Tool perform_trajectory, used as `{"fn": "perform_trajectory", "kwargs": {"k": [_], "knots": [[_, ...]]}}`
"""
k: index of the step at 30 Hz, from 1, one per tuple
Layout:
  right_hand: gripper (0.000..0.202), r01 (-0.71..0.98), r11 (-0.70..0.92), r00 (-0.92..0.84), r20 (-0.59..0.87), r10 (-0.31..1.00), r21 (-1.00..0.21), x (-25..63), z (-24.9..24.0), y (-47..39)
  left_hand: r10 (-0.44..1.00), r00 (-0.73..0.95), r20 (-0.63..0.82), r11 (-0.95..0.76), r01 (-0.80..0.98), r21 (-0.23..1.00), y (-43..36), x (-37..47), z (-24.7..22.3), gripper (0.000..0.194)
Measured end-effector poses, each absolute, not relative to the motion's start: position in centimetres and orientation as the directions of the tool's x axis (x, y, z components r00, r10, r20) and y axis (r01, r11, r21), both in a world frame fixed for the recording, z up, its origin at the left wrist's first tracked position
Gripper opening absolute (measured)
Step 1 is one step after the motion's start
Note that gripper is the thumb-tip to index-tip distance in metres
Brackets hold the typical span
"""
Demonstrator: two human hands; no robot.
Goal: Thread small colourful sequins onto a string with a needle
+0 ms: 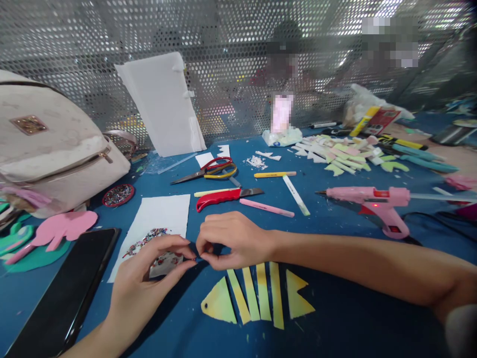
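A: Centre first. Left hand [149, 278] and right hand [229, 238] meet fingertip to fingertip just above the yellow foam fish [257, 298]. Both are pinched nearly closed on something tiny between them; too small to identify.

B: Where does it sit?

A: Low over the blue table [354, 318], at the edge of the white sheet [164, 219] with its heap of glitter [149, 238].

B: Step in hand?

A: My reading: picking up or separating one small piece. The next move calls for a steady, fine pinch.

B: Surroundings?

A: Black phone [63, 293] by the left wrist. Behind the hands, a red-handled knife [223, 197] and scissors [208, 171]; to the right, a pink glue gun [372, 201], its light on.

B: Obstructions?

A: The glitter heap lies just under the left fingers and could scatter.
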State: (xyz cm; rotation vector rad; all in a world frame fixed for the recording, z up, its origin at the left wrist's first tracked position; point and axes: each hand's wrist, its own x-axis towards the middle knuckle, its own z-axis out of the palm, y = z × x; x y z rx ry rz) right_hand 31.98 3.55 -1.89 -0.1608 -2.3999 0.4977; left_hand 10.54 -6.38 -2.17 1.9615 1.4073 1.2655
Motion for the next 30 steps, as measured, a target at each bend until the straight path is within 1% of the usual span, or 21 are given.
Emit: {"fn": "perform_trajectory", "kwargs": {"k": [6,13,22,30], "knots": [[0.008,-0.041,0.908,-0.744,0.620,0.250,-0.416,31.99,-1.82,3.55,0.901,0.086,0.425,-0.406,0.513,0.756,-6.38,10.37,-2.33,0.027],[0.007,-0.040,0.906,-0.733,0.629,0.259,-0.421,32.01,-1.80,3.51,0.919,-0.008,0.395,-0.344,0.476,0.810,-6.70,10.90,-1.94,0.027],[0.007,-0.052,0.905,-0.712,0.651,0.263,-0.422,32.06,-1.60,3.50,0.913,-0.009,0.407,-0.350,0.496,0.795,-6.71,10.90,-1.75,0.026],[0.007,-0.048,0.903,-0.721,0.640,0.265,-0.428,32.14,-1.67,3.52,0.917,-0.015,0.399,-0.341,0.491,0.801,-6.76,10.81,-1.79,0.028]]}}
